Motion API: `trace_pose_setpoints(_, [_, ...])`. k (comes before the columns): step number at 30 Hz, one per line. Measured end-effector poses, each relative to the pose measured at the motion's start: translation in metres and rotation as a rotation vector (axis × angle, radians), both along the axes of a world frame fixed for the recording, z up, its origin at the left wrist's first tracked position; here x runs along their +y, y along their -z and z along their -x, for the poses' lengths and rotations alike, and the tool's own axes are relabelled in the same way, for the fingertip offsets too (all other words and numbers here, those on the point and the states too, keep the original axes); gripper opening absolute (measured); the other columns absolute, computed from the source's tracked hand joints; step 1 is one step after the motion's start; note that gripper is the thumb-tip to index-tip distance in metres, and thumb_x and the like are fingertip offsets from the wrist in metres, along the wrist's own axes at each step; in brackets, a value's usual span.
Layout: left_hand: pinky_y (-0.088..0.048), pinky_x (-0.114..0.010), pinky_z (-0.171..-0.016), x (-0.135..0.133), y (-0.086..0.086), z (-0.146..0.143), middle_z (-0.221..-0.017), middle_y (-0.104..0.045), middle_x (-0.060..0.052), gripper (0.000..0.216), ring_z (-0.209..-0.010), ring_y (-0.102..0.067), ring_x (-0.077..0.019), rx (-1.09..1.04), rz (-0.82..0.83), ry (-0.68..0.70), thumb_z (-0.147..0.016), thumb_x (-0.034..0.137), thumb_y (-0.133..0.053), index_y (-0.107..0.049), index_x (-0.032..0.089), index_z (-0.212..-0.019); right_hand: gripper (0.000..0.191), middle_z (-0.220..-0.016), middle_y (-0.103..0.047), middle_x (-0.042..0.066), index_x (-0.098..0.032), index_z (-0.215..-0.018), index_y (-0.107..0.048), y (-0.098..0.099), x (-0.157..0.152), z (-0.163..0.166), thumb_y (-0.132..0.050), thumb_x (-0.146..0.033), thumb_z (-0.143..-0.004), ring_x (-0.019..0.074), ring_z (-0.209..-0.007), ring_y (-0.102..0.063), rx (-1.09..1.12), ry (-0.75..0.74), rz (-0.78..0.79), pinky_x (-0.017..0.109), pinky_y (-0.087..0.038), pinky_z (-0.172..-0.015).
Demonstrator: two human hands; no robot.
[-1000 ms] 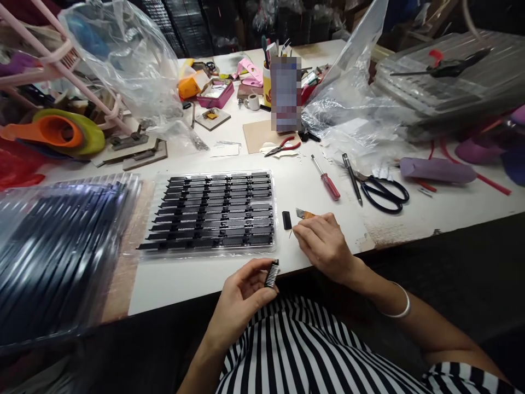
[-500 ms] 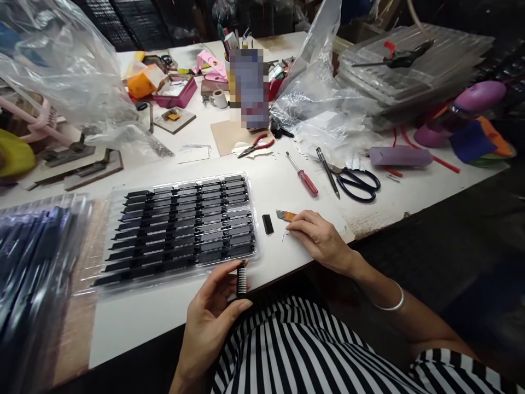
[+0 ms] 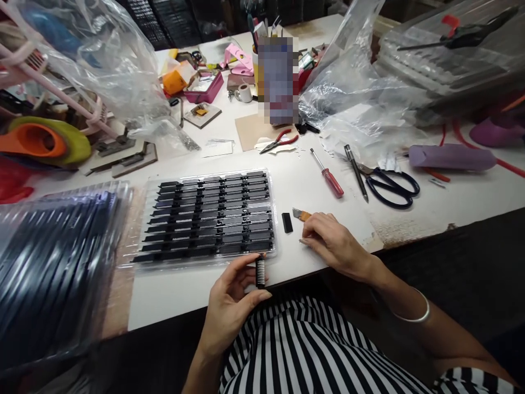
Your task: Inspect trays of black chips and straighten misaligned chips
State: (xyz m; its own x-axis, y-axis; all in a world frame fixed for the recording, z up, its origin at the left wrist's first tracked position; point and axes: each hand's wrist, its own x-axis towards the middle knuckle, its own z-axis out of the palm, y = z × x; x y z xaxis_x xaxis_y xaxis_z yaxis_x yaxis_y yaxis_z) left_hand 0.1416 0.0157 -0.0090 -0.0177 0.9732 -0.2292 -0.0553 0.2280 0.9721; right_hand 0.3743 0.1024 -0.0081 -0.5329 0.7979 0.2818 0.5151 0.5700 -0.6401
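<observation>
My left hand (image 3: pixel 235 301) is closed on a black chip-like part (image 3: pixel 260 272) with a row of silver pins, held upright between thumb and fingertips at the table's front edge. Just behind it lies a clear plastic tray (image 3: pixel 274 219) with rows of similar black pinned parts. On the table, my right hand (image 3: pixel 334 241) is closed in a pinch; whatever sits between its fingertips is too small to make out. Beside those fingers lies a cutter knife (image 3: pixel 301 214) with an orange handle, its far part hidden by the hand. A small black block (image 3: pixel 287 222) rests between tray and knife.
Behind the right hand lie a red screwdriver (image 3: pixel 332 182), a black pen (image 3: pixel 356 174) and dark-handled scissors (image 3: pixel 391 189). Red-handled pliers (image 3: pixel 283 141) lie farther back. Stacked trays of black strips (image 3: pixel 61 262) stand at left; plastic bags and purple rolled material (image 3: pixel 451 157) lie around.
The view has swung left, so everything sits farther right. A thin bent metal piece that lay at my right fingertips no longer shows on the table. My left hand keeps its hold.
</observation>
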Motion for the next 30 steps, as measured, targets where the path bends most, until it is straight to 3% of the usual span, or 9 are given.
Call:
trace_pose_setpoints(6, [-0.053,-0.028,-0.076,0.000,-0.002,-0.001,-0.108,-0.062,-0.003,0.048,-0.088,-0.061,-0.0169,0.024,-0.038,0.032,-0.066,0.018,-0.079,-0.065,0.029,-0.111,0.006,-0.075,-0.053,0.001,-0.017,-0.084,-0.052,-0.009,-0.009,0.033,-0.054,-0.016,-0.090,0.0129,-0.067,-0.049,0.323,-0.105,0.127,0.027,-0.042,-0.060])
trace_pose_setpoints(11, [-0.052,-0.028,-0.077,-0.001,-0.001,-0.001,-0.108,-0.060,-0.003,0.049,-0.086,-0.059,-0.0167,0.069,-0.065,0.064,-0.067,0.019,-0.079,-0.064,0.028,-0.112,0.008,-0.075,-0.052,0.001,-0.017,-0.083,-0.051,-0.009,-0.016,0.057,-0.050,-0.016,-0.091,0.0132,-0.067,-0.047,0.350,-0.143,0.106,0.027,-0.041,-0.060])
trace_pose_setpoints(18, [-0.052,-0.029,-0.076,-0.001,-0.001,-0.002,-0.109,-0.060,-0.004,0.049,-0.085,-0.059,-0.0169,0.068,-0.085,0.055,-0.066,0.020,-0.079,-0.064,0.029,-0.112,0.009,-0.074,-0.053,0.002,-0.017,-0.083,-0.051,-0.006,-0.017,0.062,-0.049,-0.016,-0.091,0.0137,-0.067,-0.048,0.307,-0.119,0.063,0.027,-0.041,-0.060])
trace_pose_setpoints(24, [-0.051,-0.026,-0.073,-0.001,-0.001,-0.002,-0.106,-0.060,-0.003,0.047,-0.082,-0.056,-0.0147,0.095,-0.114,0.062,-0.068,0.020,-0.078,-0.064,0.029,-0.112,0.015,-0.076,-0.056,0.007,-0.013,-0.085,-0.056,-0.003,-0.023,0.065,-0.042,-0.011,-0.092,0.0170,-0.071,-0.048,0.224,-0.129,-0.231,0.031,-0.042,-0.063])
trace_pose_setpoints(30, [-0.050,-0.024,-0.073,-0.002,0.001,-0.003,-0.107,-0.060,-0.002,0.048,-0.083,-0.057,-0.0139,0.089,-0.125,0.046,-0.068,0.018,-0.078,-0.062,0.029,-0.111,0.023,-0.085,-0.061,0.013,-0.006,-0.105,-0.058,0.002,-0.028,0.063,-0.040,-0.007,-0.091,0.0195,-0.079,-0.052,0.240,-0.182,-0.422,0.034,-0.048,-0.066])
